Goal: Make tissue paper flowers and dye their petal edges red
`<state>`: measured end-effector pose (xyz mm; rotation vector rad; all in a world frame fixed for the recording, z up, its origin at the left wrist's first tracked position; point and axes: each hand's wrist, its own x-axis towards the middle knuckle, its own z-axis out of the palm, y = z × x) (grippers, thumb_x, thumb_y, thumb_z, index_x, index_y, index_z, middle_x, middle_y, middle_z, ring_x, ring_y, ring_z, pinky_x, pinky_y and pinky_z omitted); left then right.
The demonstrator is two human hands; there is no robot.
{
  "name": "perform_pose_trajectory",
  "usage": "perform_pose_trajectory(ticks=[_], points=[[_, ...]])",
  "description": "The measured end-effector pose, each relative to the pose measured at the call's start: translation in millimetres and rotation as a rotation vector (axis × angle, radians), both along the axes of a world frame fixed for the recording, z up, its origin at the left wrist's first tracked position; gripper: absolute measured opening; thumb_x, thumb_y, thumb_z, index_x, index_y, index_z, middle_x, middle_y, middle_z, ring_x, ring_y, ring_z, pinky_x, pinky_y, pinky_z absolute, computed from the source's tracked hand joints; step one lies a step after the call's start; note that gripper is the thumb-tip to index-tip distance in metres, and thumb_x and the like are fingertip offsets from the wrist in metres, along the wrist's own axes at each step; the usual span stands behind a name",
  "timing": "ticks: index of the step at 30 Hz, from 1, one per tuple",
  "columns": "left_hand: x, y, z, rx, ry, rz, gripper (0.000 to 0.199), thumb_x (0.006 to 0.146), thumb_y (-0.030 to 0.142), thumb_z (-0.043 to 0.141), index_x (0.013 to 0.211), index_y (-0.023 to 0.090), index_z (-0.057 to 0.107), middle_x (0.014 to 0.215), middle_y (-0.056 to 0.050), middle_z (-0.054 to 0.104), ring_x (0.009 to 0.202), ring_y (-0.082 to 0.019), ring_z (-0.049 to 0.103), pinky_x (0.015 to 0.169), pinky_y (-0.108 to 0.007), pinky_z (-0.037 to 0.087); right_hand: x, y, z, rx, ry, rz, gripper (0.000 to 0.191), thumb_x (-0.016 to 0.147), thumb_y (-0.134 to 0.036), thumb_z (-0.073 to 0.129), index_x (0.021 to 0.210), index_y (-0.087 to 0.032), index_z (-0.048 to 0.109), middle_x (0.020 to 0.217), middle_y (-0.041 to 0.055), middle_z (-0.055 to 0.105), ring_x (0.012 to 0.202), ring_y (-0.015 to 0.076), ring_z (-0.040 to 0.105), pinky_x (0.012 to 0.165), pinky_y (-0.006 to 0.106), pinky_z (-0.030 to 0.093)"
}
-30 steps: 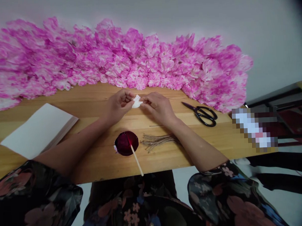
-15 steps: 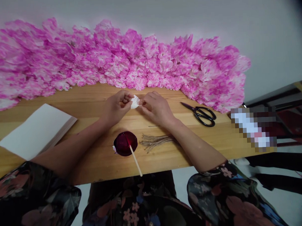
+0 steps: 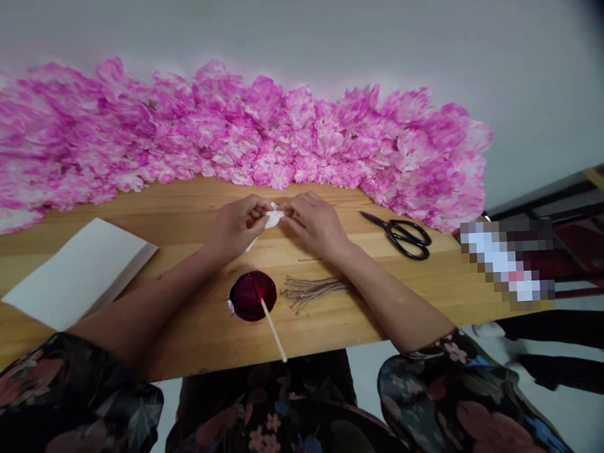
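Note:
A small piece of folded white paper [image 3: 273,218] is held over the middle of the wooden table. My left hand [image 3: 242,224] pinches its left side between thumb and fingers. From the right, my right hand [image 3: 309,219] grips the other side, fingertips close to the left ones. A narrow white strip [image 3: 253,242] slants down below the left fingers. Nearer to me stands a bowl of dark red liquid [image 3: 252,295] with a wooden stick [image 3: 275,334] leaning out of it. Beside it, a bundle of thin brown twigs [image 3: 309,291] lies partly under my right forearm.
Black-handled scissors [image 3: 405,235] lie right of my right hand. A stack of white paper [image 3: 84,269] is at the left. Pink and white paper flowers [image 3: 258,128] line the table's back edge. A blurred-out object [image 3: 504,261] sits at the right end. Another person's legs [image 3: 561,325] show beyond.
The white paper looks narrower and more bunched between my fingers, and a white strip now shows below my left hand. The whole view has shifted slightly, with things lower in the picture.

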<state>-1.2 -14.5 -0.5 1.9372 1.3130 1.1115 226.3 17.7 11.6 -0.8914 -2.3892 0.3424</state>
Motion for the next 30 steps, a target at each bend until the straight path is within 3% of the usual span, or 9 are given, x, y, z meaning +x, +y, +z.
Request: perform_pose_trajectory(ticks=[7,12,17,21,26,30], points=[[0,-2,1.1,0.022,0.047,0.0,0.016,0.092,0.02,0.064,0.104,0.022,0.075,0.09,-0.001,0.079,0.079,-0.017,0.072,0.075,-0.026,0.058,-3,-1,0.0,-0.081,0.022,-0.044,0.01,0.103,-0.02,0.066,0.105,-0.02,0.075,0.099,0.008,0.077,0.093,0.0244,0.062,0.086,0.038,0.046],[-2,1,-7.0,0.109,0.032,0.043,0.017,0.093,0.031,0.074,0.108,0.023,0.074,0.099,-0.005,0.081,0.086,-0.021,0.073,0.081,-0.034,0.058,-4,-2,0.0,-0.145,0.084,-0.13,0.006,0.097,-0.018,0.07,0.093,-0.021,0.071,0.087,0.004,0.075,0.085,0.0221,0.061,0.08,0.035,0.044],[-8,3,-6.1,0.12,0.184,0.106,0.019,0.088,0.025,0.081,0.107,0.023,0.078,0.103,-0.005,0.083,0.093,-0.027,0.073,0.087,-0.04,0.053,-3,-2,0.9,-0.175,0.123,-0.155,0.006,0.097,-0.019,0.071,0.091,-0.022,0.069,0.088,0.0033,0.075,0.083,0.021,0.062,0.078,0.034,0.044],[-11,3,-5.7,0.118,0.232,0.129,0.009,0.092,0.028,0.08,0.1,0.025,0.082,0.091,-0.002,0.082,0.083,-0.025,0.069,0.084,-0.039,0.05,-2,-4,3.0,-0.073,0.046,-0.116,0.005,0.099,-0.018,0.069,0.095,-0.02,0.071,0.095,0.0076,0.076,0.092,0.0248,0.064,0.082,0.037,0.046],[-11,3,-5.4,0.107,0.279,0.112,0.005,0.094,0.029,0.079,0.096,0.026,0.083,0.088,-0.003,0.083,0.079,-0.026,0.069,0.085,-0.041,0.046,0,-4,4.4,0.144,-0.017,-0.037,0.012,0.104,-0.017,0.064,0.099,-0.021,0.074,0.12,0.014,0.078,0.115,0.031,0.062,0.094,0.045,0.051],[-12,4,-8.2,0.125,0.311,0.099,0.01,0.095,0.032,0.076,0.097,0.027,0.084,0.087,-0.002,0.084,0.078,-0.025,0.069,0.083,-0.04,0.046,2,1,2.9,0.156,-0.034,0.025,0.018,0.108,-0.02,0.061,0.098,-0.022,0.075,0.124,0.0131,0.079,0.117,0.0315,0.062,0.099,0.049,0.053]])
